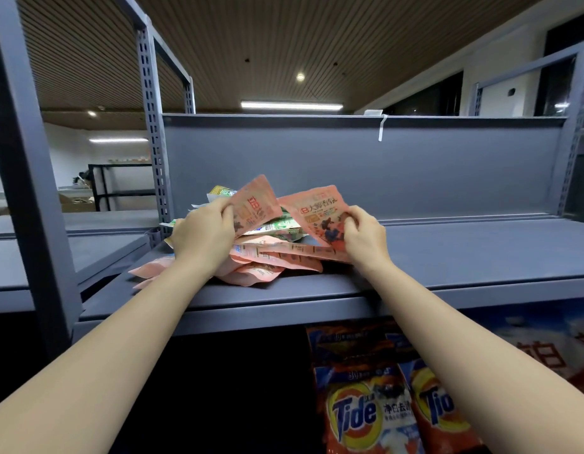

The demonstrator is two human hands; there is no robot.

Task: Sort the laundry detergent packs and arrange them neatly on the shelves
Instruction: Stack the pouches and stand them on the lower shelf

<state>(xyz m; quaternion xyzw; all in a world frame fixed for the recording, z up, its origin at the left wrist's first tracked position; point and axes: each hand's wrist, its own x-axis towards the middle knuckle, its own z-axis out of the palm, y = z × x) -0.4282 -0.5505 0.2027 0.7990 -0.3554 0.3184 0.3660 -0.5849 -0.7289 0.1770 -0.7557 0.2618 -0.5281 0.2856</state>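
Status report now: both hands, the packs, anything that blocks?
Left hand holds one pink pack; right hand holds another pink pack. Mixed pile of pink and green packs unsorted on shelf. Nothing blocks.

Two bare forearms and hands, nothing worn

Both arms were uncovered from the lower frame edge up to the fingers, with no sleeve or cuff showing. The left hand [203, 232] and right hand [366, 235] carried no glove, ring, watch or band on the visible wrists. The fingers were slim, and the nails that showed were short and unpainted.
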